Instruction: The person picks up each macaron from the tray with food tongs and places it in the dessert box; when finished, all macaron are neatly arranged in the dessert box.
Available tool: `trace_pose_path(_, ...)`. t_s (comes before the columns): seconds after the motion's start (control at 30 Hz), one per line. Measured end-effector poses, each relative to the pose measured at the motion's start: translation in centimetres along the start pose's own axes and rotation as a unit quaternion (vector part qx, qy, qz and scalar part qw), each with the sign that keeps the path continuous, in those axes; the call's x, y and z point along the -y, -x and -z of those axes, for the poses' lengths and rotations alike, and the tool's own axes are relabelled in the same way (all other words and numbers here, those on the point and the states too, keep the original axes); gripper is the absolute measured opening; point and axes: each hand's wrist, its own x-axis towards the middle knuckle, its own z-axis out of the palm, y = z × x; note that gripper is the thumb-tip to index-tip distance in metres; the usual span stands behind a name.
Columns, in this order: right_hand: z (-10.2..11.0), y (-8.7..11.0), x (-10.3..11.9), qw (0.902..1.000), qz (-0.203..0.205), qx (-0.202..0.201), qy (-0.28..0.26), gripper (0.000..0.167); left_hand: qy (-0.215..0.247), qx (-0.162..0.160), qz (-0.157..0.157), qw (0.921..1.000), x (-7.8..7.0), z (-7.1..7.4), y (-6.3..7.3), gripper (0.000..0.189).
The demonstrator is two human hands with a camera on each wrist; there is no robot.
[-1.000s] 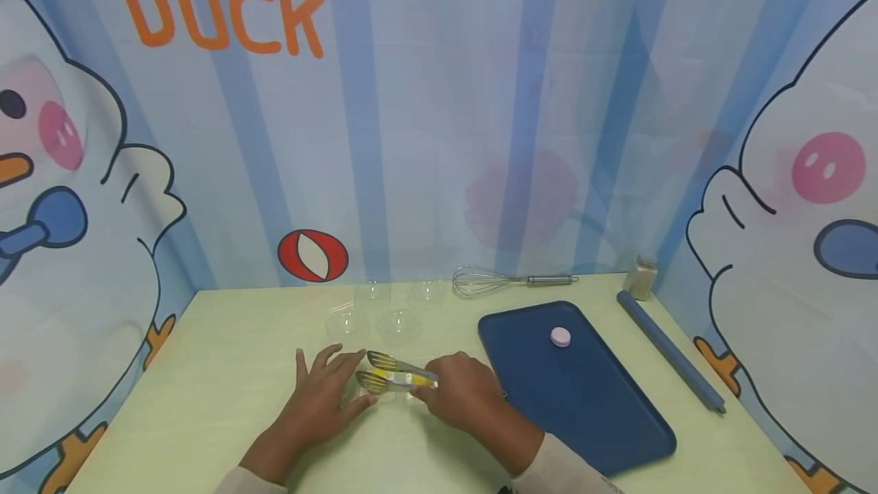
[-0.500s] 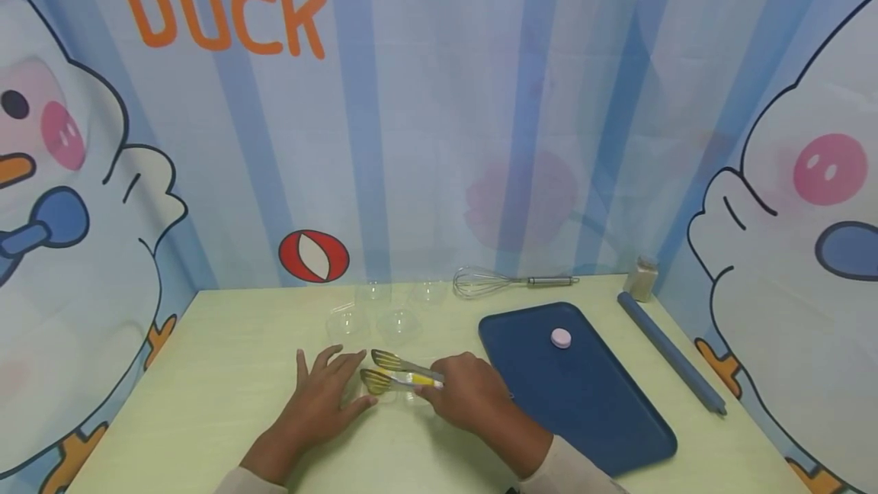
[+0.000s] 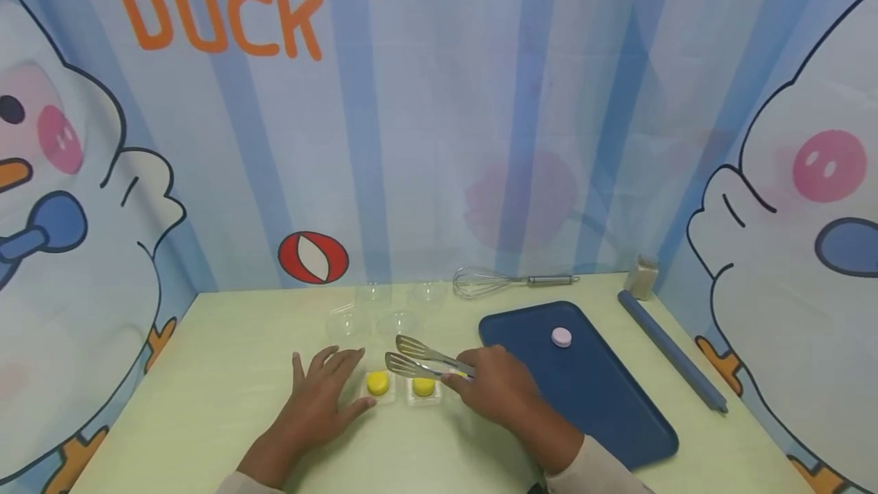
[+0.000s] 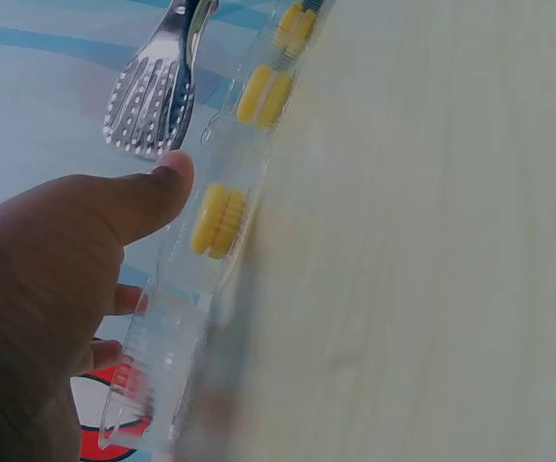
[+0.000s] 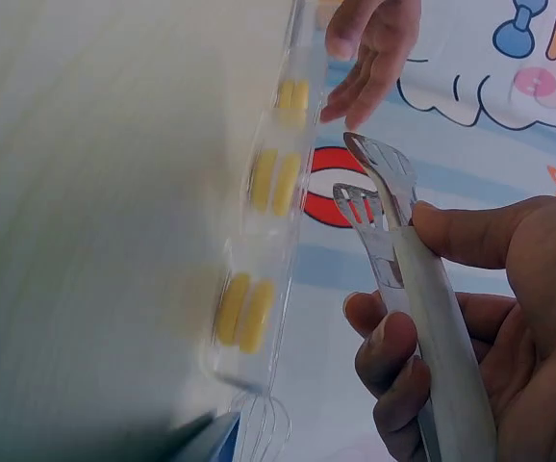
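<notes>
Yellow macarons (image 3: pixel 377 383) sit in a row of a clear plastic tray (image 4: pixel 167 327); three of them show in both wrist views. My left hand (image 3: pixel 318 402) lies at the tray's left end with fingers spread and relaxed, its thumb beside the nearest macaron. Whether it touches the plastic I cannot tell. In my right hand (image 3: pixel 504 387) I grip metal tongs (image 5: pixel 442 327) with slotted ends. Those ends stand apart over the tray, nothing between them, and the right-hand macaron is partly hidden behind the tongs and hand in the head view.
A dark blue tray (image 3: pixel 583 395) with one pink macaron (image 3: pixel 561 337) lies at right. Beyond it are a grey-blue rod (image 3: pixel 672 351) and a small beige block-like object (image 3: pixel 641 278). A whisk (image 3: pixel 514 281) and several clear plastic domes (image 3: pixel 398 322) lie toward the back.
My right hand has moved right with the tongs, uncovering the yellow macarons that were behind them. My left hand has stayed almost in place.
</notes>
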Motion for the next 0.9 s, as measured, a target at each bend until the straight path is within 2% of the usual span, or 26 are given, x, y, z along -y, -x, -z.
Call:
trace_pose_path(0.1, 0.2, 0.2, -0.9, 0.9999, -0.003, -0.012, -0.001, 0.035, -0.008, -0.007, 0.006, 0.9999, 0.3, 0.4, 0.2, 0.078)
trace_pose_path(0.23, 0.7, 0.5, -1.9, 0.9992, -0.030, -0.022, -0.011, 0.035, -0.006, -0.020, 0.019, 0.9996, 1.2, 1.1, 0.9, 0.079)
trace_pose_path(0.37, 1.4, 0.9, -2.9, 0.9979, -0.052, -0.031, -0.022, 0.038, 0.008, -0.030, 0.036, 0.9988, 2.3, 1.8, 2.0, 0.080)
trace_pose_path(0.5, 2.0, 1.1, -4.2, 0.9965, -0.057, -0.054, -0.028, 0.035, 0.027, -0.026, 0.064, 0.9972, 3.2, 2.1, 2.8, 0.081)
trace_pose_path(0.63, 2.8, 1.4, -5.9, 0.9953, -0.068, -0.062, -0.031, 0.030, 0.049, -0.012, 0.088, 0.9948, 3.8, 2.0, 3.1, 0.082)
trace_pose_path(0.9, 4.2, 2.1, -9.0, 0.9912, -0.105, -0.080, -0.018, 0.043, 0.117, -0.011, 0.100, 0.9880, 4.3, 1.0, 3.6, 0.081)
